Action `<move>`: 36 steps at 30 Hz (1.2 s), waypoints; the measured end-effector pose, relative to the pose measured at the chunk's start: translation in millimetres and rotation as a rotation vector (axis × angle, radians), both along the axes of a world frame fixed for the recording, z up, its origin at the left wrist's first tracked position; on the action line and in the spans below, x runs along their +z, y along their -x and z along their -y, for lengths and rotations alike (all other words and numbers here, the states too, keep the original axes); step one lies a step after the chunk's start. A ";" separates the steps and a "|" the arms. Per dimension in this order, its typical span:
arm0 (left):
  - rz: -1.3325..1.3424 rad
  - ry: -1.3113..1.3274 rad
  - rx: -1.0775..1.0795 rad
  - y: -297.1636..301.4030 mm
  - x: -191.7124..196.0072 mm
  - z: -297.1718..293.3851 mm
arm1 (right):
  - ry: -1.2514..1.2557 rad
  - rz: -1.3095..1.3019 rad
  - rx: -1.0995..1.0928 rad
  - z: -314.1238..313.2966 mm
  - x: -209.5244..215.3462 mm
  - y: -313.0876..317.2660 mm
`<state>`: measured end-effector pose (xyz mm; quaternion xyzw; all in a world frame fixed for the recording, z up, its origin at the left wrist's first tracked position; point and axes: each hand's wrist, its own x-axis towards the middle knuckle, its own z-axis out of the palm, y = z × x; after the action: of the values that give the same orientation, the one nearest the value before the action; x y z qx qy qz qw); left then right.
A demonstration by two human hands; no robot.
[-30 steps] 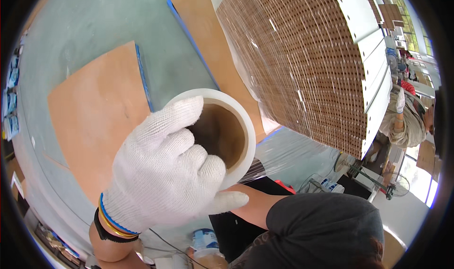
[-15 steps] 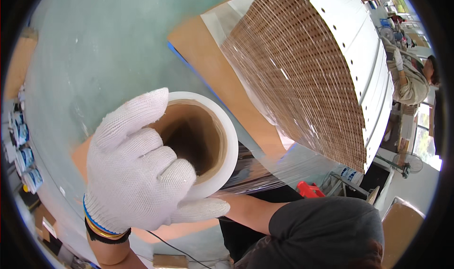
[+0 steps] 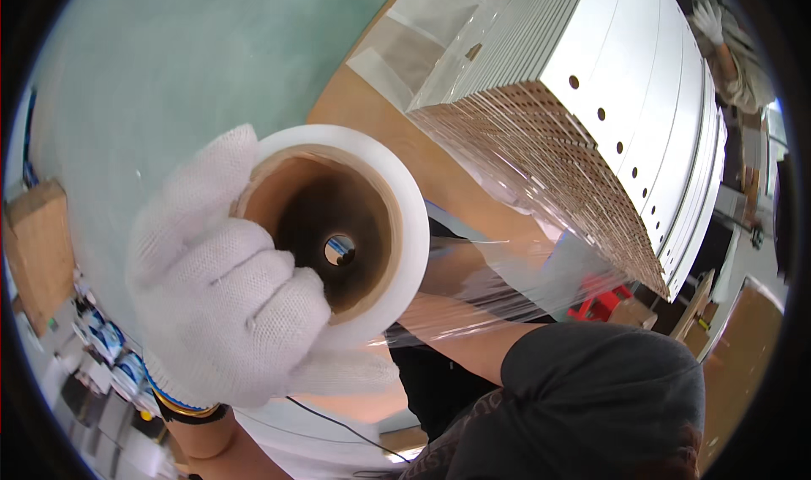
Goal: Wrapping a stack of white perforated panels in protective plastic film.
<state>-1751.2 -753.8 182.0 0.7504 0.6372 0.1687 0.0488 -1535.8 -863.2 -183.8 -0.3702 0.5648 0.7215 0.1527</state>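
Observation:
My left hand (image 3: 228, 286), in a white knit glove, grips the near end of a roll of clear stretch film (image 3: 410, 218). Several of its fingers hook into the cardboard core, and the thumb lies along the lower rim. My bare right forearm (image 3: 460, 320) passes behind the roll, which hides the right hand. A taut band of film (image 3: 515, 294) runs from the roll to a stack of white panels (image 3: 646, 83). Film covers the stack's brown, holed side.
Brown cardboard (image 3: 346, 100) lies under the stack on a greenish floor (image 3: 211, 58). A red object (image 3: 600, 303) stands beyond the film. Another person's gloved hand (image 3: 708, 21) shows at upper right. A dark cable (image 3: 338, 433) runs below, and a cardboard box (image 3: 40, 256) sits at far left.
The roll has tilted, so an opening at the core's far end now shows. The view has shifted round the stack, with more of its white panels visible. My left hand keeps its grip.

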 end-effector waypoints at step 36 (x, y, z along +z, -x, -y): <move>0.206 -0.147 -0.860 345.2 6.0 -242.8 | -0.502 0.443 -0.354 -208.0 -28.8 460.3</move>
<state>-2096.4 -511.0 188.0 0.9279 0.2456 0.2516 0.1243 -1996.1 -655.1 -212.6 -0.3652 0.3789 0.7023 0.4794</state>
